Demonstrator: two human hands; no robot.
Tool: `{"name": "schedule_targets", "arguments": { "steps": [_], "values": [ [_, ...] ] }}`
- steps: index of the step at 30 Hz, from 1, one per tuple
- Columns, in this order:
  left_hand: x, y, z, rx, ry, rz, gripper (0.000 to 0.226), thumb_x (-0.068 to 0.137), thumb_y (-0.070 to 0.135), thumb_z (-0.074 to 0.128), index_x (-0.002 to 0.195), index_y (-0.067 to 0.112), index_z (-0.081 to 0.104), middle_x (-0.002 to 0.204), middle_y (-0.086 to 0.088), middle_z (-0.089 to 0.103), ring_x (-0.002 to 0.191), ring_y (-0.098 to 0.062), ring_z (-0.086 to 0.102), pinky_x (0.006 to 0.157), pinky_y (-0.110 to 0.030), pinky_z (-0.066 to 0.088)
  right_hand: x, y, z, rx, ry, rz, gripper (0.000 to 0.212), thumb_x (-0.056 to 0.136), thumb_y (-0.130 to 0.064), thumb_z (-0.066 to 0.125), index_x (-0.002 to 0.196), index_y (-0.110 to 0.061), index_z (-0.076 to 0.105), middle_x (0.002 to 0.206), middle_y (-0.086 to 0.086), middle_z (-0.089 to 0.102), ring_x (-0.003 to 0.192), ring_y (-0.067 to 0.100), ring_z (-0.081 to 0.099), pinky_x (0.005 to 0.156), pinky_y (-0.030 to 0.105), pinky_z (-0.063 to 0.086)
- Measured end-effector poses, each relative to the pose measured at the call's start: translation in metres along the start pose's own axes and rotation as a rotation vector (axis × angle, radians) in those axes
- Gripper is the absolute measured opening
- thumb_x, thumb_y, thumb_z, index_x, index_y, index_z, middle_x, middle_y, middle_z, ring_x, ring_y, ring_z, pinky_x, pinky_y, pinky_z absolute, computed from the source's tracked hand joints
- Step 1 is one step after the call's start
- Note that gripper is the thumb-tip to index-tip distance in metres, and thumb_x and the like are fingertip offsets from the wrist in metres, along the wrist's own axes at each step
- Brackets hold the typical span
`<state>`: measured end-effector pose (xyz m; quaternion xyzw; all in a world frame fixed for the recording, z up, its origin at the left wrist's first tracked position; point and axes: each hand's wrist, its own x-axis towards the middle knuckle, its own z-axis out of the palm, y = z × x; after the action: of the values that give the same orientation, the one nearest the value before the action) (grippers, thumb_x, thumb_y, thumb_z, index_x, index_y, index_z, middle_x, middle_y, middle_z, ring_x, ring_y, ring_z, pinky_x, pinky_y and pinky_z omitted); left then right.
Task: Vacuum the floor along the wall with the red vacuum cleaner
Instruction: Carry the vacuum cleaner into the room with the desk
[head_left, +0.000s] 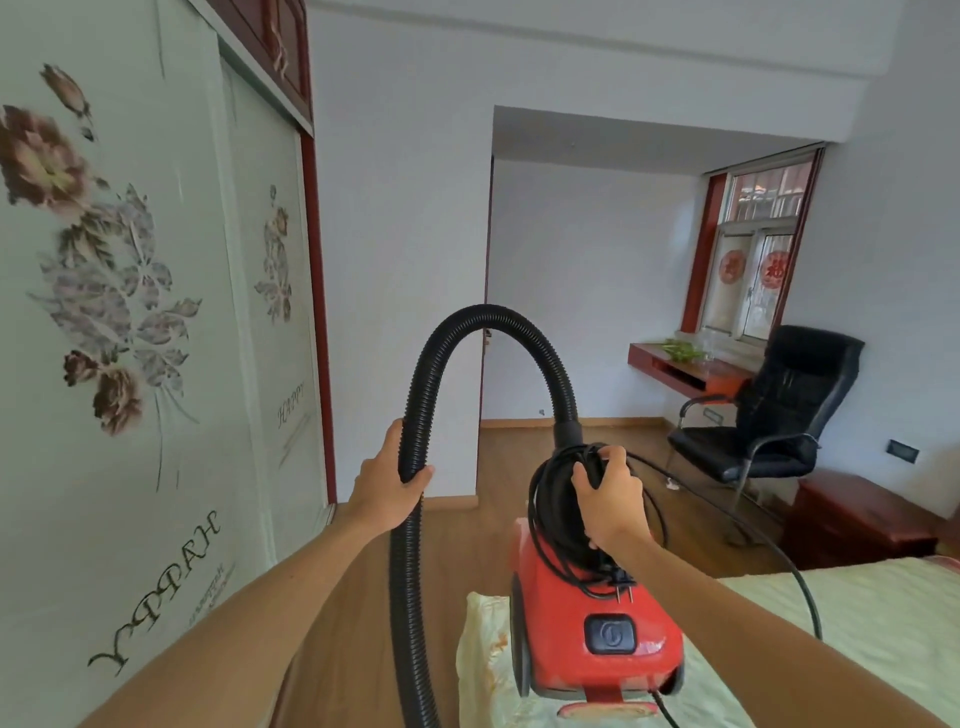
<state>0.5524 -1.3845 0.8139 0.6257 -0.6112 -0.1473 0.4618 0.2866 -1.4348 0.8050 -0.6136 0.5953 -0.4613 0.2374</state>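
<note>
Now we are holding the red vacuum cleaner (597, 597) at five o'clock by the bed (883, 623) corner, our left grip (387, 483) curling round its hose (415, 395) and our right grip (610, 501) wrapping the coiled cord (550, 499), which, we judge, needs unwinding before vacuuming.

Head-worn camera looks forward and slightly down.

The red canister vacuum cleaner (597, 603) sits on the corner of the pale-quilted bed (862, 618) before you, coiled black power cord (553, 493) on top, black ribbed hose (408, 571) arching at its left. Flower-printed wardrobe doors (156, 415) stand at your left, the black leather office chair (779, 405) far right.
</note>
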Motion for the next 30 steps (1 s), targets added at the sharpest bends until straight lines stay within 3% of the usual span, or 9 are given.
{"name": "schedule_targets", "arguments": {
  "steps": [4, 8, 10, 15, 19, 23, 25, 30],
  "values": [
    [0.049, -0.010, 0.008, -0.001, 0.052, -0.005, 0.075, 0.095, 0.022, 0.063, 0.155, 0.024, 0.018, 0.110, -0.012, 0.062, 0.079, -0.020, 0.066, 0.071, -0.035, 0.061, 0.060, -0.003, 0.024, -0.003, -0.030, -0.044, 0.020, 0.101, -0.030, 0.051, 0.116, -0.024, 0.039, 0.090, 0.008, 0.061, 0.064, 0.026, 0.067, 0.042, 0.038, 0.057],
    [0.087, -0.028, 0.005, -0.016, 0.107, -0.014, 0.076, 0.096, 0.022, 0.063, 0.156, 0.025, 0.018, 0.117, -0.007, 0.060, 0.083, -0.020, 0.066, 0.072, -0.034, 0.061, 0.104, -0.003, 0.050, -0.006, -0.057, -0.103, 0.028, 0.100, -0.030, 0.051, 0.125, -0.019, 0.042, 0.100, 0.012, 0.064, 0.078, 0.026, 0.066, 0.066, 0.047, 0.062],
    [0.105, -0.037, 0.003, -0.003, 0.125, -0.015, 0.074, 0.096, 0.022, 0.063, 0.156, 0.026, 0.020, 0.115, -0.005, 0.061, 0.081, -0.019, 0.066, 0.068, -0.029, 0.060, 0.125, -0.005, 0.063, 0.012, -0.066, -0.121, 0.028, 0.100, -0.029, 0.052, 0.124, -0.018, 0.043, 0.100, 0.014, 0.065, 0.078, 0.028, 0.066, 0.069, 0.050, 0.061],
    [0.151, -0.064, 0.008, 0.017, 0.132, -0.002, 0.075, 0.095, 0.023, 0.064, 0.156, 0.025, 0.020, 0.114, -0.006, 0.062, 0.079, -0.017, 0.067, 0.067, -0.027, 0.059, 0.170, -0.006, 0.096, 0.040, -0.079, -0.120, 0.028, 0.100, -0.028, 0.052, 0.124, -0.018, 0.043, 0.095, 0.011, 0.064, 0.075, 0.027, 0.066, 0.064, 0.050, 0.061],
    [0.210, -0.100, 0.018, 0.019, 0.124, 0.010, 0.076, 0.094, 0.025, 0.065, 0.155, 0.027, 0.021, 0.116, -0.001, 0.061, 0.081, -0.012, 0.065, 0.061, -0.011, 0.052, 0.218, -0.002, 0.138, 0.056, -0.089, -0.084, 0.022, 0.101, -0.028, 0.051, 0.120, -0.022, 0.042, 0.086, 0.004, 0.060, 0.064, 0.019, 0.062, 0.041, 0.035, 0.056],
    [0.239, -0.120, 0.022, -0.003, 0.115, 0.019, 0.077, 0.094, 0.026, 0.065, 0.156, 0.024, 0.020, 0.119, 0.000, 0.060, 0.088, -0.014, 0.065, 0.067, -0.013, 0.051, 0.240, 0.000, 0.161, 0.043, -0.100, -0.059, 0.018, 0.101, -0.029, 0.051, 0.115, -0.025, 0.040, 0.095, 0.009, 0.061, 0.067, 0.021, 0.063, 0.038, 0.030, 0.053],
    [0.276, -0.142, 0.022, -0.018, 0.102, 0.012, 0.077, 0.095, 0.027, 0.065, 0.156, 0.025, 0.019, 0.114, -0.001, 0.062, 0.084, -0.013, 0.065, 0.064, -0.012, 0.051, 0.266, -0.001, 0.185, 0.042, -0.094, -0.048, 0.020, 0.101, -0.028, 0.051, 0.117, -0.023, 0.041, 0.094, 0.008, 0.062, 0.067, 0.022, 0.065, 0.041, 0.034, 0.057],
    [0.355, -0.184, 0.027, -0.027, 0.059, 0.013, 0.077, 0.094, 0.025, 0.065, 0.156, 0.026, 0.019, 0.113, -0.009, 0.063, 0.081, -0.016, 0.065, 0.071, -0.028, 0.058, 0.325, -0.006, 0.233, -0.001, -0.071, -0.017, 0.022, 0.101, -0.028, 0.051, 0.120, -0.021, 0.042, 0.096, 0.010, 0.063, 0.072, 0.025, 0.067, 0.057, 0.047, 0.062]
  ]
}}
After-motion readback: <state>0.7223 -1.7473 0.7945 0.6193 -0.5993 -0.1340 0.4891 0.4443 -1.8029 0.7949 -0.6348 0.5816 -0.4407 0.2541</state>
